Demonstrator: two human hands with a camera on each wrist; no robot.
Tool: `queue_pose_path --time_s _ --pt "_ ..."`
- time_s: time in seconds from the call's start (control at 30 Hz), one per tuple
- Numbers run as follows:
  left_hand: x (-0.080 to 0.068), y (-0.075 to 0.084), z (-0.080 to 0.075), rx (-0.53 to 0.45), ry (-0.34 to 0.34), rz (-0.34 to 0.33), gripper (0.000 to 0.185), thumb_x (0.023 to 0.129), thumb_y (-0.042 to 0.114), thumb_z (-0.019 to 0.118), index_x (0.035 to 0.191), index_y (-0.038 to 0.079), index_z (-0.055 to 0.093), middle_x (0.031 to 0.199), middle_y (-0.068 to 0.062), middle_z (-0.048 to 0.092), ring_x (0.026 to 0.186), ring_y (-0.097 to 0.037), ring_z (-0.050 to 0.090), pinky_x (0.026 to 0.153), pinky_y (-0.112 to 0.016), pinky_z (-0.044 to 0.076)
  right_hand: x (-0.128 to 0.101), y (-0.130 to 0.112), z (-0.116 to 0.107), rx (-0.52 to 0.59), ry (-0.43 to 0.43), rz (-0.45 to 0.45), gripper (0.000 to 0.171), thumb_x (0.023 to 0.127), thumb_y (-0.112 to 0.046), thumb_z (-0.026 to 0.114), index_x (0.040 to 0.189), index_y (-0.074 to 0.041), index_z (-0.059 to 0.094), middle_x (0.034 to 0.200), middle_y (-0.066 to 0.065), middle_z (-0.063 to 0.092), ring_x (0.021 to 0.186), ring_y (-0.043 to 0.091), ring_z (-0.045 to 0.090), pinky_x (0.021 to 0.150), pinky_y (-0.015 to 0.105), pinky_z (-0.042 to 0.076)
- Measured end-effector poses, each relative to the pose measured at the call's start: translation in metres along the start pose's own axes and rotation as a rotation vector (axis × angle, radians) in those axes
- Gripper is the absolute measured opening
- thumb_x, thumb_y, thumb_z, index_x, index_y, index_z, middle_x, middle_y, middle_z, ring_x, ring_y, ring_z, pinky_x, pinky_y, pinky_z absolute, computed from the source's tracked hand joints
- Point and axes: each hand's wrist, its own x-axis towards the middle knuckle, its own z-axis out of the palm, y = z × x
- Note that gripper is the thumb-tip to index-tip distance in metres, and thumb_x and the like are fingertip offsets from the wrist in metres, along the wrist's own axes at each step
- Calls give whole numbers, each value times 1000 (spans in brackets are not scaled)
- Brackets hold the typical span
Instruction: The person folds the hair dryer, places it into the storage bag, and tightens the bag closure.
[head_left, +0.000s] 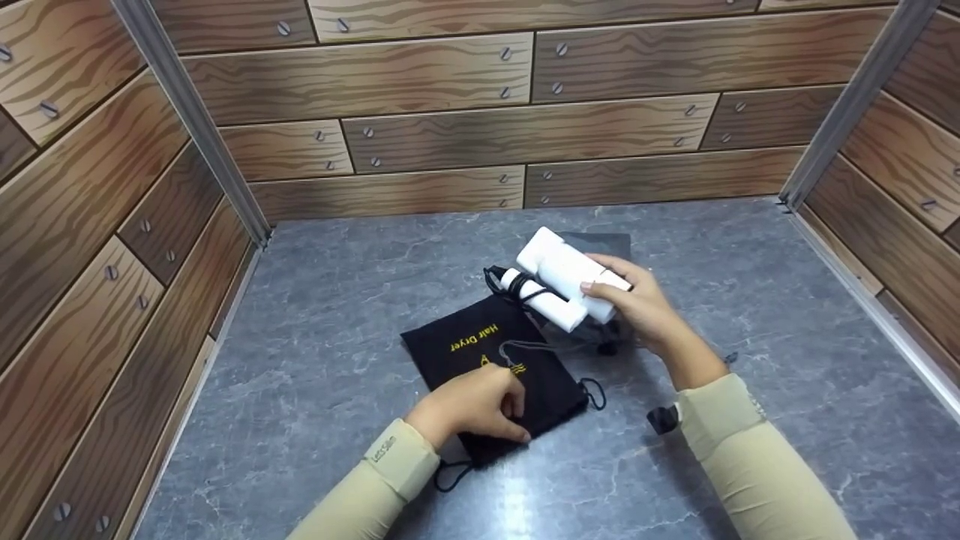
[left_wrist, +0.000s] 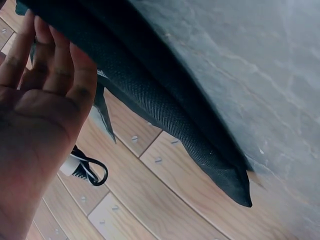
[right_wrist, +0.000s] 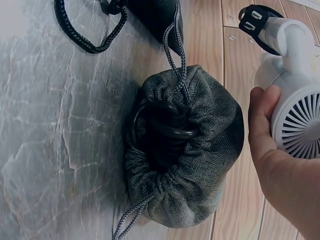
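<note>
My right hand (head_left: 643,306) grips a white folding hair dryer (head_left: 562,264) by its body, holding it above the table. A black cord (head_left: 519,283) is wound around the dryer's folded handle. In the right wrist view the dryer's round slatted vent (right_wrist: 307,122) faces the camera. A flat black drawstring pouch (head_left: 546,382) with yellow "Hair Dryer" lettering lies nearer the front. Over its lower part is my left hand (head_left: 472,401), fingers loosely bent and thumb apart from them. The left wrist view has those fingertips against the black cloth (left_wrist: 145,95).
A grey drawstring pouch (right_wrist: 200,165), its mouth gathered around black cable (right_wrist: 167,130), stands on the table under the dryer. Grey marbled tabletop (head_left: 330,300) surrounds the things. Wood-patterned walls (head_left: 435,142) close off the back and both sides.
</note>
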Motion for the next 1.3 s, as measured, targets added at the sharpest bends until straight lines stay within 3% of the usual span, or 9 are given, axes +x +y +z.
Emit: queue_pose_path --time_s 0.17,0.3,0.6,0.8,1.0,1.3 --pt "2 0 -2 13 6 -26 12 80 24 86 73 21 77 66 16 65 61 2 57 59 -16 50 0 -1 -1 15 7 12 56 97 -11 74 149 -1 58 116 -3 70 96 10 66 78 22 59" --pt "3 -2 -6 32 92 -54 10 80 22 81 72 23 76 68 17 65 63 0 59 64 -20 52 0 -3 -2 29 0 10 55 97 -11 74 150 -2 58 115 -3 70 95 10 67 77 22 59" --pt "7 -13 -30 -78 334 -81 7 87 15 73 87 17 80 79 9 73 68 -2 62 67 -21 56 -4 -9 -1 120 -9 21 55 99 -8 70 151 -1 56 118 -1 71 97 11 68 77 23 60" --pt "8 -18 -45 -140 474 -125 7 88 17 73 86 18 79 78 9 72 69 -3 63 66 -23 56 -8 -13 0 222 -41 15 51 99 -6 67 149 -3 58 125 2 69 104 15 67 82 25 60" --pt "10 -21 -53 -142 562 -148 9 89 17 72 84 18 79 75 9 72 65 -4 59 63 -25 54 -10 -11 -2 271 -65 -37 47 97 0 63 144 -7 64 127 5 69 106 16 67 85 26 60" --pt "9 -24 -60 -186 664 -153 10 87 14 73 77 14 74 71 6 69 63 -7 56 61 -25 48 -16 -3 -10 257 -166 -118 52 90 3 60 141 -2 65 123 9 73 98 17 71 76 29 63"
